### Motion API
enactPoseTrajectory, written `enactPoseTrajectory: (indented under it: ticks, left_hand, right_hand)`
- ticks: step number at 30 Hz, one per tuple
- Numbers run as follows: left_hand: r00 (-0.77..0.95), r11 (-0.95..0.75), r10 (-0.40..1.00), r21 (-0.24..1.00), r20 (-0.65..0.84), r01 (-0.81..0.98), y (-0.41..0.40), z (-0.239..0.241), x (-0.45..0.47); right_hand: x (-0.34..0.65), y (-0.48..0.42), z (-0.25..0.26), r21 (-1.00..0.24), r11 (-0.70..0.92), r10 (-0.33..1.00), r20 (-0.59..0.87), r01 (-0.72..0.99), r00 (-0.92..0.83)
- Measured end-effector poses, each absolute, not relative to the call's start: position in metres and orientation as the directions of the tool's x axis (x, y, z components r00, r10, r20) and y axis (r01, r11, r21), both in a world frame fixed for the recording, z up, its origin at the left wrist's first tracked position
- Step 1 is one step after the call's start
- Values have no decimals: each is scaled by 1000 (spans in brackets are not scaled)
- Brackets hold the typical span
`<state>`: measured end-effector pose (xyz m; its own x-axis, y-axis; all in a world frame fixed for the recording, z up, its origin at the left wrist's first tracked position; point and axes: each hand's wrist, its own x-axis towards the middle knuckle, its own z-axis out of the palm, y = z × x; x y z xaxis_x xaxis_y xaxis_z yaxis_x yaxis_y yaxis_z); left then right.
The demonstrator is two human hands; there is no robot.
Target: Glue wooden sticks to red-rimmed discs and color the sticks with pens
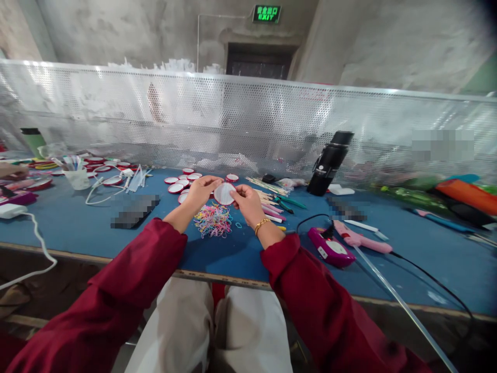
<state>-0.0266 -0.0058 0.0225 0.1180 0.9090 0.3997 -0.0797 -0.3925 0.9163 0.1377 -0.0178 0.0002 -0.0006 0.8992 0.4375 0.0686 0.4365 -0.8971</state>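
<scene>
My left hand [202, 190] and my right hand [247, 203] together pinch a small round white disc [224, 194] above the blue table [77, 223]. Both hands have their fingers closed on the disc's edges. Just below the hands lies a heap of thin coloured elastic bands [213, 220]. Several red-rimmed round discs [179, 184] lie beyond my left hand. A bundle of thin wooden and pink sticks [267, 202] rests to the right of my right hand. I wear red sleeves and a gold bracelet on the right wrist.
A pink glue gun [359, 238] and a magenta device [331, 248] with a black cable lie at the right. A black flask [329, 163] stands at the back. A white cup [77, 177] and more red discs sit at the left. A perforated metal screen [248, 119] bounds the far side.
</scene>
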Motion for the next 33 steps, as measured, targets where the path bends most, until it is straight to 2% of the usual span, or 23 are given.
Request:
enactPoseTrajectory:
  ticks: [8,19,23,26,29,33]
  left_hand:
    - [96,-412,904,908,418,-76,-3,18,-28]
    - [77,-357,928,929,365,-103,-3,18,-27]
    - [170,-270,944,958,284,-98,-9,18,-25]
    - [251,-273,929,961,272,-31,-10,15,-22]
    - [248,-315,919,949,305,-2,-7,11,-21]
    - [247,-282,927,959,283,-38,-7,11,-22]
  right_hand:
    - [136,-21,1,-889,451,893,449,83,-37]
    - [136,-19,0,-912,410,912,409,30,-29]
    - [137,-20,1,-902,430,903,430,38,-20]
    - [137,-21,2,-894,447,895,446,45,-24]
    - [137,-21,1,-891,451,892,450,53,-34]
    - [136,-21,1,-889,453,891,451,66,-41]
